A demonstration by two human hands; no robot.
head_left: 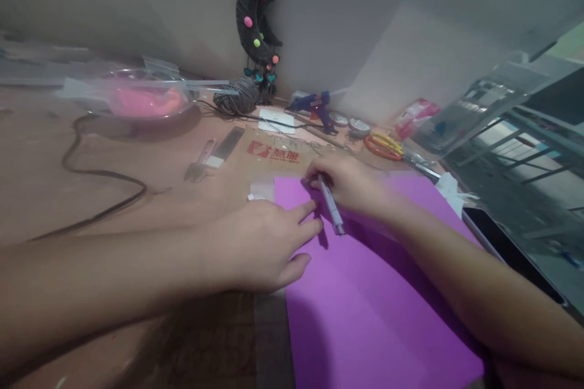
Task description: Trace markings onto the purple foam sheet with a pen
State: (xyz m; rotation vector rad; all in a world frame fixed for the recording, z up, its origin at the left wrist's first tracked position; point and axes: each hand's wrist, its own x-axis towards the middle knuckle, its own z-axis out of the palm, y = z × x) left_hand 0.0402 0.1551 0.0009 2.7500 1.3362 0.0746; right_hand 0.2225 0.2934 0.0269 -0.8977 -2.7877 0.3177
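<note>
A large sheet of purple paper [365, 316] lies on the table, partly over a brown printed cardboard piece [255, 176]. My left hand [274, 243] rests flat on the sheet's left edge with its fingers spread. Near the sheet's top edge, my right hand [347, 182] is closed around a light-coloured pen [332, 206]. The pen's near end points toward me; its far end is hidden by my fingers. Both forearms cross the view, and the right one casts a shadow on the paper.
Behind are a blue glue gun [317, 110], grey yarn [237, 96], orange-and-yellow-handled scissors [383, 146] and a bowl with pink material [146, 100]. A phone [511, 249] lies at the right. A black cable [100, 170] winds across the left. A decorated crescent moon [253, 18] hangs on the wall.
</note>
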